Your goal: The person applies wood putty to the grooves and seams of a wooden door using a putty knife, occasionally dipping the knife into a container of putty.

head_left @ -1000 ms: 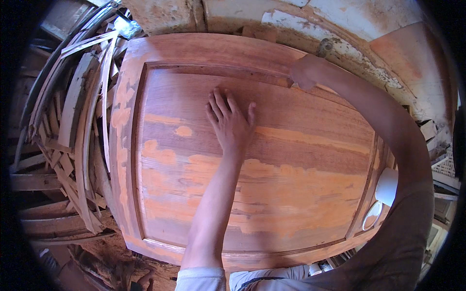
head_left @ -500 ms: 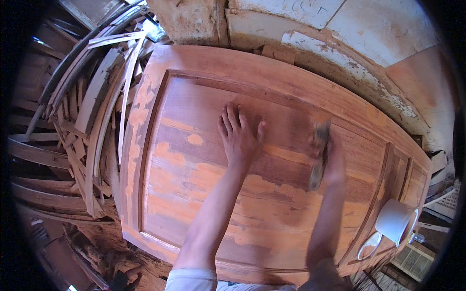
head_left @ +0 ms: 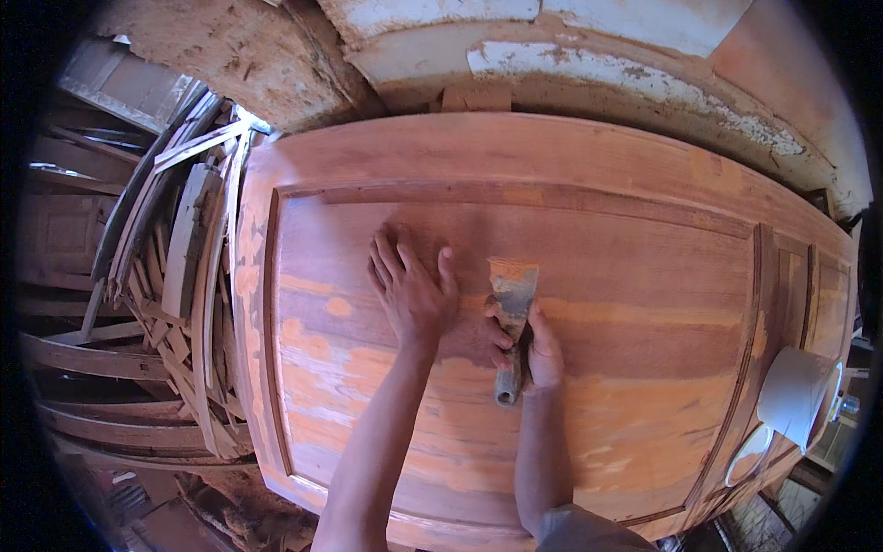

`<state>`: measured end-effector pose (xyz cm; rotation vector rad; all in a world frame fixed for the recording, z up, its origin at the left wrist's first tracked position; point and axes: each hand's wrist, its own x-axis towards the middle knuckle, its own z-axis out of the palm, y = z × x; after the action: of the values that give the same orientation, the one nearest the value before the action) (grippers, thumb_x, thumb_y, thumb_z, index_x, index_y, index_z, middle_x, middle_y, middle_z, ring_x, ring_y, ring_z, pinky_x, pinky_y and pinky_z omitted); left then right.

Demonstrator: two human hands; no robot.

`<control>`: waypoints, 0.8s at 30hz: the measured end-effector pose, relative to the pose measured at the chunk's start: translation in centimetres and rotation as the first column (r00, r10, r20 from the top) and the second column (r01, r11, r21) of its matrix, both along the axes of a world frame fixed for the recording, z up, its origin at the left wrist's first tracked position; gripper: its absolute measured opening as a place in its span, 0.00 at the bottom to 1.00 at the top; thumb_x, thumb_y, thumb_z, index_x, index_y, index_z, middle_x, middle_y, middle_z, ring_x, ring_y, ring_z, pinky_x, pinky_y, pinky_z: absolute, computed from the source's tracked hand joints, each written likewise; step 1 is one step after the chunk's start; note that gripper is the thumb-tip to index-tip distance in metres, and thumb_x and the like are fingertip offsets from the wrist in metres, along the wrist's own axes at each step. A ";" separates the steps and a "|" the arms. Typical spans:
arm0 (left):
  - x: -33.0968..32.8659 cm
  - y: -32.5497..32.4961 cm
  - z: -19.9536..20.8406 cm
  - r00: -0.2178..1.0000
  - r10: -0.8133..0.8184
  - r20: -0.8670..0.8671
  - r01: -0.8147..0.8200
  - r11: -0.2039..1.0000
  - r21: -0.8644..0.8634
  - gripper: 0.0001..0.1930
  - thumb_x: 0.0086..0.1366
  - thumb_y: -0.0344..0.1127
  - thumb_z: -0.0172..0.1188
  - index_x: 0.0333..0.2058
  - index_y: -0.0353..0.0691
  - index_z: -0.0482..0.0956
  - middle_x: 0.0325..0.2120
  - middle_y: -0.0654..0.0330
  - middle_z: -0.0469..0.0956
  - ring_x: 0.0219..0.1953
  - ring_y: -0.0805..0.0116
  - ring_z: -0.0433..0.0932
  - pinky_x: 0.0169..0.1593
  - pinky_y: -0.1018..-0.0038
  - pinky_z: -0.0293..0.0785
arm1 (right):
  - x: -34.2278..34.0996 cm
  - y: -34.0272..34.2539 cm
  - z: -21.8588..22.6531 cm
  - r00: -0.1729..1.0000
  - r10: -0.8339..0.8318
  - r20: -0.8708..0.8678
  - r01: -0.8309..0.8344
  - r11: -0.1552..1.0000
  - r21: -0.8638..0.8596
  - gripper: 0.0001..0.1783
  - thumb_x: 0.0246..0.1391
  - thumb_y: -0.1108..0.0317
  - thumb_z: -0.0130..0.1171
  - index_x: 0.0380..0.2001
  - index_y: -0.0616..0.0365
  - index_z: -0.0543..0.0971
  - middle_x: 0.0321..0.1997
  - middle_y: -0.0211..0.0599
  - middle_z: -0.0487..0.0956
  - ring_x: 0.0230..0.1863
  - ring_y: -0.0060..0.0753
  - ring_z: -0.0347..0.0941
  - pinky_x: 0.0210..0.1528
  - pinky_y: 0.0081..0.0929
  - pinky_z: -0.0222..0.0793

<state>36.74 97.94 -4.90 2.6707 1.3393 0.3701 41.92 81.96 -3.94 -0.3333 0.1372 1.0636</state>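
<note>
My right hand [head_left: 532, 345] is wrapped round the handle of a putty knife [head_left: 515, 299]. Orange filler coats the far end of its blade, which points away from me over the door panel. To its left, my left hand [head_left: 412, 290] rests on the wood with fingers spread, holding nothing. Under both hands lies a large reddish wooden door [head_left: 635, 253] with a framed, recessed panel. Patches of orange filler [head_left: 635, 414] cover much of the panel's near half, with a thinner streak across its middle.
On the door's right end a white tub [head_left: 793, 396] lies tipped over, beside its round lid [head_left: 749, 455], which has orange filler on it. Scrap wood strips [head_left: 193, 267] are heaped off the left edge. A worn, dusty wall ledge [head_left: 589, 69] runs along the far side.
My right hand has brought the putty knife left and its blade now points away from me. My left hand stays spread on the panel. The view has shifted.
</note>
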 end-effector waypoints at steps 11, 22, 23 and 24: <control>-0.4 0.4 -0.6 1.000 0.002 -0.006 -0.002 1.000 -0.009 0.33 0.70 0.53 0.46 0.64 0.31 0.60 0.65 0.38 0.55 0.69 0.40 0.51 0.69 0.47 0.46 | 1.3 0.4 0.4 0.984 -0.012 0.175 0.061 0.959 -0.277 0.27 0.65 0.46 0.51 0.55 0.57 0.68 0.42 0.36 0.75 0.27 0.20 0.65 0.21 0.22 0.72; -0.8 1.1 1.5 0.990 -0.010 0.138 0.031 0.988 -0.149 0.29 0.71 0.48 0.46 0.62 0.31 0.61 0.67 0.41 0.55 0.70 0.41 0.50 0.69 0.46 0.45 | 0.2 3.7 1.7 0.899 -0.085 0.429 0.310 0.817 -0.486 0.22 0.65 0.50 0.54 0.53 0.54 0.71 0.42 0.36 0.76 0.27 0.19 0.66 0.19 0.21 0.69; -1.0 1.0 1.7 0.990 -0.012 0.142 0.036 0.985 -0.170 0.29 0.71 0.46 0.46 0.63 0.31 0.61 0.67 0.42 0.55 0.71 0.42 0.49 0.69 0.46 0.44 | 0.5 4.9 2.1 0.724 0.121 0.679 0.442 0.674 -0.591 0.21 0.65 0.53 0.54 0.52 0.56 0.72 0.43 0.39 0.76 0.29 0.25 0.69 0.21 0.25 0.71; -1.2 1.1 1.7 0.989 -0.007 0.150 0.034 0.983 -0.182 0.29 0.71 0.46 0.46 0.63 0.31 0.61 0.67 0.42 0.55 0.71 0.42 0.49 0.69 0.46 0.44 | 0.9 6.5 2.4 0.600 0.250 0.760 0.519 0.601 -0.608 0.20 0.65 0.55 0.55 0.52 0.56 0.72 0.43 0.41 0.77 0.29 0.28 0.71 0.23 0.27 0.72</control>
<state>35.56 99.01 -3.21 2.4519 1.2372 0.4119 42.87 88.42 -1.50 -1.6049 -0.1944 0.5024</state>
